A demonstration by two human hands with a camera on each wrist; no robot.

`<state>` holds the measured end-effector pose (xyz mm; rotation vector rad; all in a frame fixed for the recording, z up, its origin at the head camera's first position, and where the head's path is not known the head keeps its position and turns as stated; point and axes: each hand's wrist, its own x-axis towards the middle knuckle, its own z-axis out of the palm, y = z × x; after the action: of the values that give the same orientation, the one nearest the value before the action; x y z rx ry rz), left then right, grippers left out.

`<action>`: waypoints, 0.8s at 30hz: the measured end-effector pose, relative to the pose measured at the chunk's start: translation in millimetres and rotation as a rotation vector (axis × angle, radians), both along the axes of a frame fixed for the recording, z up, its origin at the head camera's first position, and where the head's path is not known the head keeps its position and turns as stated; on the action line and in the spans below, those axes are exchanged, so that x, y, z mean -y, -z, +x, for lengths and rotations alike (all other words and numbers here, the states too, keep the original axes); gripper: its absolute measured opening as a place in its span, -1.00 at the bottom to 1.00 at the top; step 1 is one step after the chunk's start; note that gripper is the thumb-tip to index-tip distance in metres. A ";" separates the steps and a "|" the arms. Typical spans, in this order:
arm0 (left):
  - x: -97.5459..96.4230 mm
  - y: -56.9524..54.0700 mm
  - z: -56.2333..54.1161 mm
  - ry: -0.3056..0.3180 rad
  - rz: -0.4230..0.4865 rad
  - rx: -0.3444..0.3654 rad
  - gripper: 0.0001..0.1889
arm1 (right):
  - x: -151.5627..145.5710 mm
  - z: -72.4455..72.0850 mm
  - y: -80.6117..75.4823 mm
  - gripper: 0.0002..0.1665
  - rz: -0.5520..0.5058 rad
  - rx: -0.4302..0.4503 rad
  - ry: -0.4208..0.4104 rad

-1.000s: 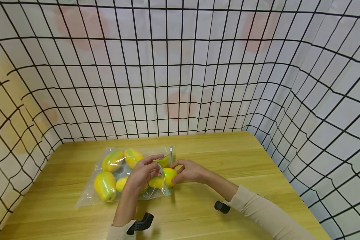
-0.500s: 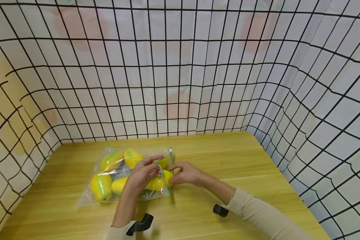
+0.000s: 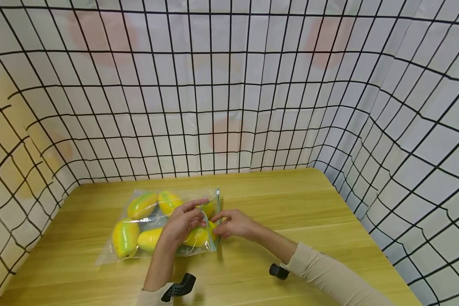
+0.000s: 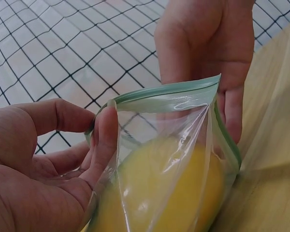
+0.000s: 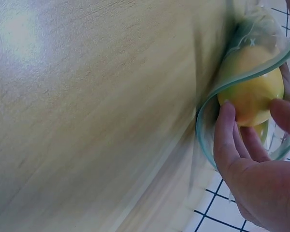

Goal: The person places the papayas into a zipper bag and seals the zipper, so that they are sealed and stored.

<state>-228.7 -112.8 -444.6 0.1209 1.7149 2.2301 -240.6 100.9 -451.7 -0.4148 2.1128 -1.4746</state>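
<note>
A clear zip bag point(image 3: 109, 253) lies on the table with several yellow-green mangoes point(image 3: 125, 238) inside. My left hand point(image 3: 179, 224) pinches the green zip edge point(image 4: 169, 90) of its mouth between thumb and fingers, lifting that side. At the mouth, my right hand point(image 3: 234, 224) holds the end of one mango point(image 5: 251, 92), thumb on one side and fingers on the other. Most of this mango is within the bag, and its near end sits inside the rim. The fingertips reach into the opening. In the head view the left hand partly hides the mangoes behind it.
The wooden table point(image 3: 275, 199) extends to the right and front of the bag. A black net point(image 3: 229, 97) over pale walls encloses the back and both sides. Each wrist carries a small black camera point(image 3: 179, 288).
My right hand has moved left, pushing the mango deeper through the bag's mouth. Mangoes at the lower left inside have shifted left. The left hand stays on the bag's edge.
</note>
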 end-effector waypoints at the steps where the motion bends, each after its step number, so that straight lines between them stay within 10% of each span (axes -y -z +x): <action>1: -0.2 0.3 -0.1 -0.002 -0.002 0.001 -0.49 | 0.0 0.0 0.3 -0.54 0.002 -0.001 -0.001; 24: -2.9 -0.6 1.4 -0.034 -0.037 -0.009 -0.49 | 8.5 4.9 5.1 -0.53 -0.006 -0.009 0.021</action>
<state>-227.3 -109.9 -444.0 0.0944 1.7754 2.2235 -235.7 92.4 -456.8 -0.4027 2.1266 -1.4935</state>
